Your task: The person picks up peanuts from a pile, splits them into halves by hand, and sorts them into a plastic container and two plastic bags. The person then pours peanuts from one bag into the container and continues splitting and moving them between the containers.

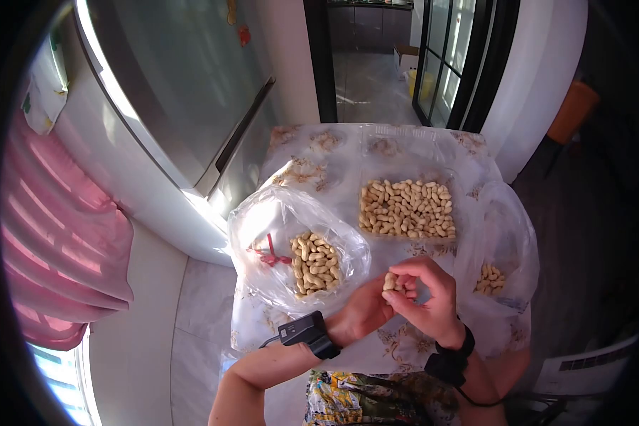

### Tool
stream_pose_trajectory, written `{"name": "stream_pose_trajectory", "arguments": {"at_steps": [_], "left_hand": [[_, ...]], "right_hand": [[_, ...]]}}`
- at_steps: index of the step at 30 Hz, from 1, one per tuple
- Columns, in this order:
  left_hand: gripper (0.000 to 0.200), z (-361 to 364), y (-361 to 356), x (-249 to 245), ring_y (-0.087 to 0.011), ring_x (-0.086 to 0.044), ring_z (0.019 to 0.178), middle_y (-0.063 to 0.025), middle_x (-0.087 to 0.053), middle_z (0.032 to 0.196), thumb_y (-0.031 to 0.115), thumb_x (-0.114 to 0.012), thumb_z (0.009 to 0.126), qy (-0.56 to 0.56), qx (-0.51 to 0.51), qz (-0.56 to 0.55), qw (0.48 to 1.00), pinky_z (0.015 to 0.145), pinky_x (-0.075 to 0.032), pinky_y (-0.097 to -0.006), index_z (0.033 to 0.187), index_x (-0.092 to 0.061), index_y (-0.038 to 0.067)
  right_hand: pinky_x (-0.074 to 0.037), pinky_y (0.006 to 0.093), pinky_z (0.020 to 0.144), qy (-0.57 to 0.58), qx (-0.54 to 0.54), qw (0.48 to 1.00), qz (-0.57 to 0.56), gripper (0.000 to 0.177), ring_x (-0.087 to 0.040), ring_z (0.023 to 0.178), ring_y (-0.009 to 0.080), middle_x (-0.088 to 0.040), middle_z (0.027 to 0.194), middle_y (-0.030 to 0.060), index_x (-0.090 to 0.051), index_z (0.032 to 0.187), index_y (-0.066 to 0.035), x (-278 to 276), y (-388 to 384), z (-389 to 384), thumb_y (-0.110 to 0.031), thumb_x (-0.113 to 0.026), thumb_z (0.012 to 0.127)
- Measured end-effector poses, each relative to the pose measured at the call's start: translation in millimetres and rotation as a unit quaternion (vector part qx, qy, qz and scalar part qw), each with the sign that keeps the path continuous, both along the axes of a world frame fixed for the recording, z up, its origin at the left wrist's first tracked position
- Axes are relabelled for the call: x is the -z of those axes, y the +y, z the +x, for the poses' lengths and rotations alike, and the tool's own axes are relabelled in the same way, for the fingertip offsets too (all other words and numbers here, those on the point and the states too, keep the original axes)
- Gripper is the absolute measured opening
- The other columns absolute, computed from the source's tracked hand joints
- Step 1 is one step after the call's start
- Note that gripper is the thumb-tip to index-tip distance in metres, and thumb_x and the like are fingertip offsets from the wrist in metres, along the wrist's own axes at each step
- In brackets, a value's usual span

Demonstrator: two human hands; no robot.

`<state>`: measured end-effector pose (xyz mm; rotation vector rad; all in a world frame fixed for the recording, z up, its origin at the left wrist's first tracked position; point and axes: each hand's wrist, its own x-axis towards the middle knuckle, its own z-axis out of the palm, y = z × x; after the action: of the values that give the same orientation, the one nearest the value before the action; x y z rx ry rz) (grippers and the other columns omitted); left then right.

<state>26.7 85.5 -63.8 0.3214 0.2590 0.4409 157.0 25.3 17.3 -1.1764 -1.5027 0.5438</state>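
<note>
Over the near part of the table, my right hand [433,295] pinches an unshelled peanut [390,282] between thumb and fingertips. My left hand [363,312] is right beside it, close to the peanut, its fingers mostly hidden behind my right hand. To the left lies an opened clear plastic bag [252,220] with a pile of peanuts [316,264] and a red tie [271,258]. Beyond my hands stands a clear plastic tray [408,240] filled with peanuts [407,207]. On the right, another clear bag [508,234] holds a small heap of peanuts [490,280].
A patterned cover lies on the table [302,174]. A fridge-like cabinet [192,85] with a long handle rises at the left, near a pink cloth [64,234]. Behind the table is a doorway with a glazed black-framed door [444,64]. An orange seat [574,110] stands far right.
</note>
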Motion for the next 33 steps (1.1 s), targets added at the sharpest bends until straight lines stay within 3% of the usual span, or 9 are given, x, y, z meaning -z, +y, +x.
{"name": "stream_pose_trajectory", "arguments": {"at_steps": [4, 7, 9, 11, 15, 18, 23, 25, 33], "left_hand": [[0.03, -9, -6, 6, -0.0144, -0.06, 0.104, -0.0019, -0.062, 0.11, 0.029, -0.046, 0.105, -0.052, -0.003, 0.034, 0.998, 0.09, -0.05, -0.0279, 0.123, -0.055, 0.007], [0.031, -18, -14, 12, -0.0106, -0.054, 0.11, -0.0008, -0.054, 0.121, 0.024, -0.055, 0.101, 0.07, -0.089, 0.347, 0.931, 0.09, -0.05, -0.028, 0.127, -0.051, 0.008], [0.033, -16, -8, 16, -0.0083, -0.052, 0.112, 0.0, -0.05, 0.126, 0.02, -0.056, 0.1, 0.115, -0.056, 0.357, 0.925, 0.091, -0.049, -0.0268, 0.13, -0.048, 0.008], [0.033, -10, -4, 21, -0.0097, -0.054, 0.112, 0.0001, -0.052, 0.126, 0.023, -0.055, 0.101, -0.02, -0.019, 0.053, 0.998, 0.093, -0.049, -0.0275, 0.13, -0.049, 0.009], [0.029, -11, -3, 0, -0.0108, -0.056, 0.111, 0.0011, -0.055, 0.124, 0.028, -0.052, 0.102, -0.046, -0.002, 0.025, 0.999, 0.094, -0.049, -0.0285, 0.126, -0.052, 0.011], [0.03, -3, -5, -17, -0.0105, -0.06, 0.098, 0.0015, -0.062, 0.109, 0.036, -0.042, 0.106, 0.074, -0.018, 0.018, 0.997, 0.086, -0.05, -0.0273, 0.114, -0.057, 0.011], [0.037, -2, 0, -15, -0.0127, -0.059, 0.085, -0.0015, -0.063, 0.096, 0.04, -0.04, 0.106, 0.055, -0.017, -0.023, 0.998, 0.08, -0.05, -0.0283, 0.107, -0.059, 0.008], [0.039, -4, 0, -16, -0.0127, -0.059, 0.086, -0.0012, -0.063, 0.096, 0.043, -0.041, 0.105, 0.066, -0.029, 0.001, 0.997, 0.08, -0.05, -0.0282, 0.106, -0.06, 0.008], [0.042, -5, 0, -8, -0.0123, -0.058, 0.085, -0.0003, -0.062, 0.095, 0.047, -0.048, 0.1, 0.05, -0.022, -0.012, 0.998, 0.081, -0.05, -0.0281, 0.107, -0.06, 0.007]], "right_hand": [[-0.053, 0.0317, 0.076, -0.086, -0.033, 0.992, 0.082, 0.034, -0.066, 0.088, 0.0241, -0.067, 0.102, 0.0096, -0.066, 0.106, -0.006, -9, 25, -18, -0.004, -0.079, 0.075], [-0.053, 0.0339, 0.079, -0.111, -0.067, 0.987, 0.092, 0.033, -0.066, 0.092, 0.0258, -0.067, 0.104, 0.0096, -0.066, 0.107, -0.006, -6, 41, -30, -0.005, -0.078, 0.075], [-0.053, 0.0349, 0.081, -0.117, -0.069, 0.987, 0.09, 0.033, -0.065, 0.095, 0.0263, -0.067, 0.106, 0.0099, -0.066, 0.107, -0.006, -4, 47, -37, -0.005, -0.077, 0.076], [-0.053, 0.0362, 0.082, -0.128, -0.054, 0.984, 0.113, 0.034, -0.065, 0.097, 0.027, -0.067, 0.109, 0.0103, -0.066, 0.107, -0.005, -4, 51, -39, -0.005, -0.076, 0.076], [-0.053, 0.0355, 0.082, -0.126, -0.035, 0.987, 0.093, 0.032, -0.065, 0.097, 0.0269, -0.066, 0.11, 0.0103, -0.066, 0.106, -0.005, -4, 39, -20, -0.003, -0.075, 0.076], [-0.052, 0.0335, 0.079, -0.064, -0.008, 0.998, -0.004, 0.024, -0.065, 0.094, 0.0246, -0.067, 0.105, 0.0101, -0.068, 0.103, -0.003, 2, 24, -1, -0.001, -0.072, 0.079], [-0.051, 0.0323, 0.079, -0.079, 0.068, 0.994, 0.029, 0.023, -0.066, 0.09, 0.0221, -0.068, 0.098, 0.0099, -0.067, 0.105, -0.002, 27, 21, 25, -0.001, -0.071, 0.082], [-0.051, 0.0343, 0.077, -0.044, 0.057, 0.997, -0.007, 0.022, -0.065, 0.088, 0.0261, -0.067, 0.095, 0.012, -0.067, 0.104, -0.002, 27, 24, 29, -0.003, -0.072, 0.082], [-0.052, 0.0283, 0.077, 0.041, -0.053, 0.986, -0.155, 0.021, -0.065, 0.084, 0.0134, -0.068, 0.093, 0.0068, -0.066, 0.107, 0.001, 28, 20, 34, -0.005, -0.069, 0.087]]}}
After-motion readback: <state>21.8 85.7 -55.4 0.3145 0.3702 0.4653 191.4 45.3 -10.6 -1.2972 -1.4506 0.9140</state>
